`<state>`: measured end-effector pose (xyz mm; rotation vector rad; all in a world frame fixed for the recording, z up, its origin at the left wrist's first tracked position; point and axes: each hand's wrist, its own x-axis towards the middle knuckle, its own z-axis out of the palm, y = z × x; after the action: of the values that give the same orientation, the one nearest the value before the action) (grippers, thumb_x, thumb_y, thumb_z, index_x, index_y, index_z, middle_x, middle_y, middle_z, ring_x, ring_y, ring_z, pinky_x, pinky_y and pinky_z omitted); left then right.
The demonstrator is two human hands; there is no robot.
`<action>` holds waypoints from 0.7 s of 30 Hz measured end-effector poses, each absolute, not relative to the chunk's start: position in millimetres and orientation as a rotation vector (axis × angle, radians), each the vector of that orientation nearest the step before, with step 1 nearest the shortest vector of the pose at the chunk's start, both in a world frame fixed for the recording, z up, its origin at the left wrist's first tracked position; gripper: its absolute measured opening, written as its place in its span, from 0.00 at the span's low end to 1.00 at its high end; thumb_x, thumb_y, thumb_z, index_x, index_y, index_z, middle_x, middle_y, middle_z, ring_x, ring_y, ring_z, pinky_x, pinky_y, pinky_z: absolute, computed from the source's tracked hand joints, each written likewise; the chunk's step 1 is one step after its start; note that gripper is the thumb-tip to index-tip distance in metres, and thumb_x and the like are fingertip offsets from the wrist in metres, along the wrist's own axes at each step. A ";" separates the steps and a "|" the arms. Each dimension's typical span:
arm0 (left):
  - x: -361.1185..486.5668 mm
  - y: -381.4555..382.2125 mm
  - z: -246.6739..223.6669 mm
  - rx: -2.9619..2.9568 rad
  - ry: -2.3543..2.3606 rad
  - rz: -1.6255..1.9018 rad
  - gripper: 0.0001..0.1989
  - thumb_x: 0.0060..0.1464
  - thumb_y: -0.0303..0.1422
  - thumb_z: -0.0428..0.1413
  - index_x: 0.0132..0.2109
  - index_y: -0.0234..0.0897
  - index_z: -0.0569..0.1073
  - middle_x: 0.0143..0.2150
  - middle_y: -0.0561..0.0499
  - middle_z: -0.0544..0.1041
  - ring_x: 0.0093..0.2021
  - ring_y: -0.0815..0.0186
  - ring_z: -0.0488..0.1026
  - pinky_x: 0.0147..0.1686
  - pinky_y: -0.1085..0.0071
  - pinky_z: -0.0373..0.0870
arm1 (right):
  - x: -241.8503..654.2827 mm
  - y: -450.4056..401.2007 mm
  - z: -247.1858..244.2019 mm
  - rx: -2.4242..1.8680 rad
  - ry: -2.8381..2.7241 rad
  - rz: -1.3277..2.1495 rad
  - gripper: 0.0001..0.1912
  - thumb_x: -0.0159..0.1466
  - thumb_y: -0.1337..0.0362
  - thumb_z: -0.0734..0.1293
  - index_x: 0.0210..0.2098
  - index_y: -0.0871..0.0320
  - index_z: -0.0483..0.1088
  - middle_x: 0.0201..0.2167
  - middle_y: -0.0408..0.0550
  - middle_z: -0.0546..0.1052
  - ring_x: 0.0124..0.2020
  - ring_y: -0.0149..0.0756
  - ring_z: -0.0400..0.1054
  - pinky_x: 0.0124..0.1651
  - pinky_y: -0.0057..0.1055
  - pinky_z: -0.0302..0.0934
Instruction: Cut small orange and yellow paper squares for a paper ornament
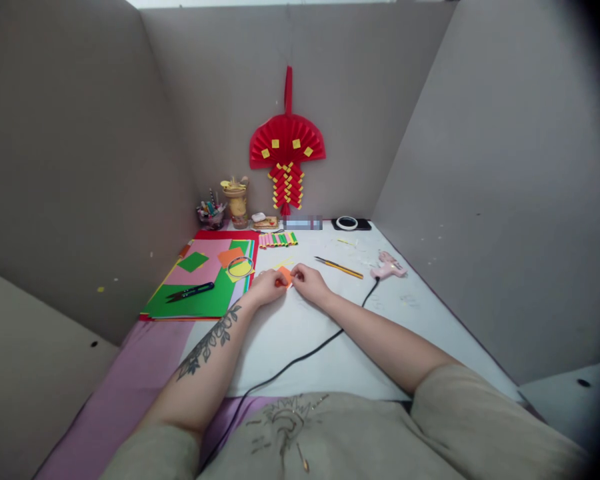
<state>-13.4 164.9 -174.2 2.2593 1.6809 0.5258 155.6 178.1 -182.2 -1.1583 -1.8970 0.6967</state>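
Note:
A small orange paper piece [285,274] is between my two hands over the white table sheet. My left hand [269,287] is closed on its left side, fingers curled around the edge. On its right side, my right hand [307,283] pinches the paper with thumb and finger. Just beyond the hands lies a row of small pink, green and yellow paper rolls [279,240]. A tape ring [241,267] rests on a yellow square left of my left hand.
Coloured paper sheets [200,293] with dark snips [190,292] lie at left. Pencil and tool [340,267], a pink glue gun [389,266] and its black cable [300,358] are at right. Behind stand a pen holder [211,213] and phone [363,225]. A red paper fan [287,133] hangs on the partition.

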 end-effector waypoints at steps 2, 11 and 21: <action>-13.2 164.6 -174.0 2.265 1.677 0.516 0.09 0.46 0.33 0.54 0.36 0.41 0.76 0.39 0.51 0.75 0.39 0.63 0.71 0.42 0.70 0.65 | 155.7 178.0 -181.9 -1.157 -1.892 0.691 0.07 0.50 0.70 0.60 0.29 0.57 0.67 0.23 0.39 0.69 0.25 0.29 0.62 0.31 0.25 0.56; -14.3 165.5 -174.6 2.263 1.672 0.494 0.10 0.44 0.32 0.55 0.37 0.42 0.76 0.39 0.51 0.75 0.40 0.62 0.70 0.42 0.70 0.66 | 157.7 182.4 -188.9 -1.244 -1.893 0.633 0.07 0.51 0.69 0.60 0.29 0.56 0.68 0.23 0.39 0.70 0.25 0.30 0.63 0.31 0.25 0.56; -12.6 163.9 -171.8 2.236 1.693 0.477 0.09 0.44 0.32 0.55 0.36 0.42 0.76 0.39 0.52 0.75 0.41 0.62 0.70 0.43 0.69 0.65 | 159.5 183.1 -184.9 -1.278 -1.874 0.607 0.05 0.50 0.68 0.60 0.26 0.57 0.67 0.22 0.39 0.71 0.25 0.30 0.63 0.30 0.25 0.54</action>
<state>-12.6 163.9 -171.8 2.2364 1.6934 0.4767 159.5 183.1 -184.9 -1.2779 -1.8743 0.6072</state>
